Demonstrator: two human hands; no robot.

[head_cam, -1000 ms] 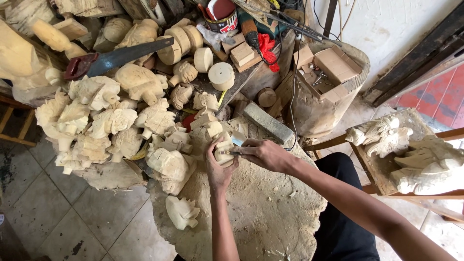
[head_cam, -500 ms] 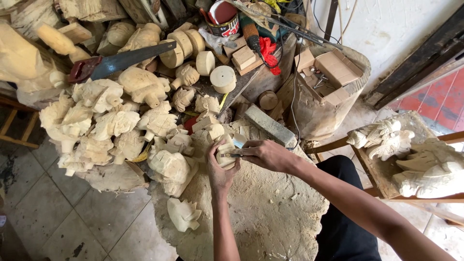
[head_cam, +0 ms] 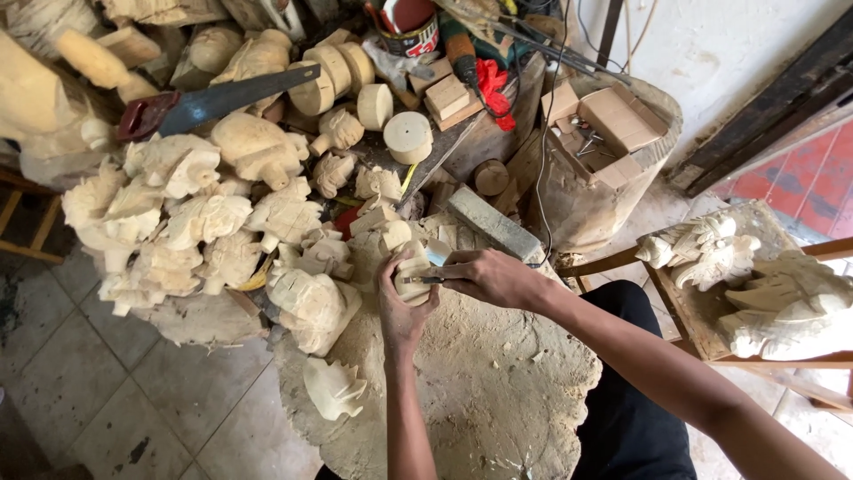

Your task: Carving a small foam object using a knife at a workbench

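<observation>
My left hand (head_cam: pixel 402 311) grips a small pale wooden carving (head_cam: pixel 410 265) over a sawdust-covered stump (head_cam: pixel 480 391). My right hand (head_cam: pixel 494 277) holds a thin metal carving tool (head_cam: pixel 421 280), its tip pressed sideways against the carving. Both forearms reach in from the bottom right. Just left of my hands lie other carved pieces (head_cam: pixel 311 302), and one more carving (head_cam: pixel 333 388) rests lower on the stump's edge.
A heap of pale carved figures (head_cam: pixel 178 213) fills the left. A handsaw (head_cam: pixel 213 100), wooden discs (head_cam: pixel 407 135), a tin (head_cam: pixel 410 27) and a red cloth (head_cam: pixel 491 87) lie behind. A sharpening stone (head_cam: pixel 494 222) sits near. Larger carvings (head_cam: pixel 755 284) rest on a chair at right.
My hands stay at the same spot on the carving; the tool has shifted only slightly. The view has tilted a little.
</observation>
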